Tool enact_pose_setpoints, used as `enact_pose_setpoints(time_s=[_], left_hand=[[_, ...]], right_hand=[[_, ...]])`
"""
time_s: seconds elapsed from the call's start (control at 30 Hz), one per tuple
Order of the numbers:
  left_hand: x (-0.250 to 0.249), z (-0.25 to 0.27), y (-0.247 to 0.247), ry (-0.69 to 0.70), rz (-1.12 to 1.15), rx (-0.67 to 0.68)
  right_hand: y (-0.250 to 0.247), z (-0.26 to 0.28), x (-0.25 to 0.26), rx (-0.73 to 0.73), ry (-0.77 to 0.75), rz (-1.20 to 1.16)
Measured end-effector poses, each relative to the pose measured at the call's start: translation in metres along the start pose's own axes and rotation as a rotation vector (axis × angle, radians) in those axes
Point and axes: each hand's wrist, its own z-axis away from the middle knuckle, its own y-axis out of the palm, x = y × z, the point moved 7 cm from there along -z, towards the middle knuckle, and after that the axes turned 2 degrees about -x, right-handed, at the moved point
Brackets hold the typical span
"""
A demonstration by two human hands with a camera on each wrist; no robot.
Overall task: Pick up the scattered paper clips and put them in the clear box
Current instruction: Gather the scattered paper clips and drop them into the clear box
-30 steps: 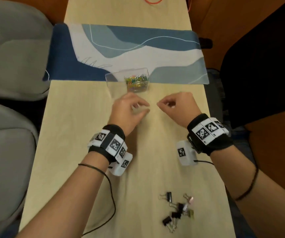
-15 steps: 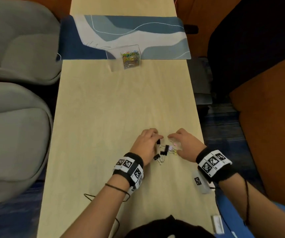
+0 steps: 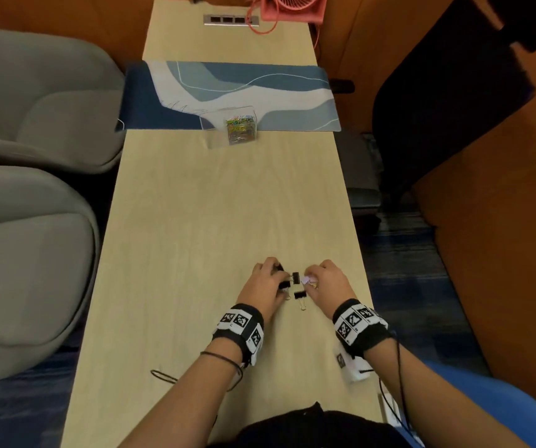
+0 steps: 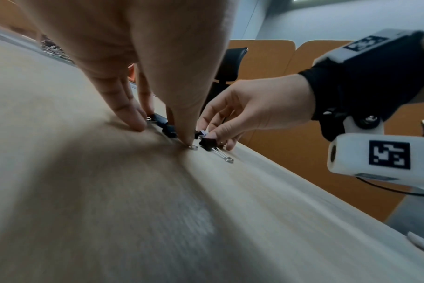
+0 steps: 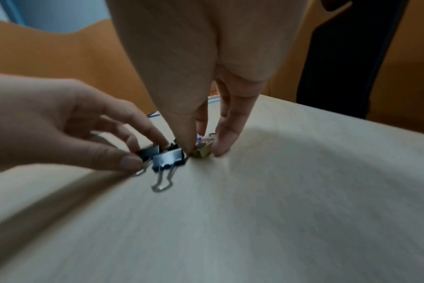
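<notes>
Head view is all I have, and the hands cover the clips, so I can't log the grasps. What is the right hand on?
Observer: In the right wrist view the right hand pinches a gold clip between its thumb and a finger.
Operator: And the left hand?
Observer: The left hand pinches a black clip between thumb and forefinger.
Operator: Is anything lying loose?
Observer: A second black clip lies on the table between the hands, its wire handles pointing toward the person. Neither hand seems to grip it.
</notes>
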Motion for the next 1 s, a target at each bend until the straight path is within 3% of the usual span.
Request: enact_pose_setpoints(time_s=[0.37, 0.53, 0.87, 1.0], left_hand=[[0.015, 0.003, -0.011, -0.124, 0.045, -0.100], [0.021, -0.008, -0.010, -0.142, 0.036, -0.067], [0.026, -0.020, -0.023, -0.207, 0.002, 0.011], [0.042, -0.020, -0.027, -0.310, 0.192, 0.003]], right_hand=[[0.002, -0.014, 0.001, 0.080, 0.069, -0.073], [0.002, -0.020, 0.001, 0.126, 0.092, -0.146], [-0.021, -0.020, -0.016, 0.140, 0.307, -0.762], [-0.034, -0.024, -0.003, 0.140, 0.355, -1.123]])
